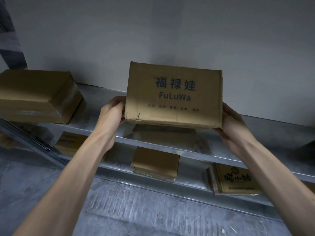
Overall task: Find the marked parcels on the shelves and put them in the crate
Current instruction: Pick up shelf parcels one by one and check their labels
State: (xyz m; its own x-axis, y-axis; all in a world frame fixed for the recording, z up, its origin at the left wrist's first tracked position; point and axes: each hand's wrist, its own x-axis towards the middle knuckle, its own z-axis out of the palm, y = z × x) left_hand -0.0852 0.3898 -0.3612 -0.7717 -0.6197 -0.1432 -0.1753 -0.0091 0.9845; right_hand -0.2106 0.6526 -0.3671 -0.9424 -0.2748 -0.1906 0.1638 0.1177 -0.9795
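Note:
A brown cardboard parcel (173, 94) printed "FuLuWa" in blue is tilted up just above the metal shelf (95, 116), its printed face toward me. My left hand (113, 113) grips its left edge and my right hand (233, 121) grips its right edge and lower corner. No mark shows on the face I see. The crate is out of view.
A taped cardboard box (37, 96) lies on the same shelf at the left. On the lower shelf (190, 183) sit a small plain box (155, 163), a box with black printed characters (233, 178) at the right, and another box (71, 142) at the left. A grey wall stands behind; grey floor lies below.

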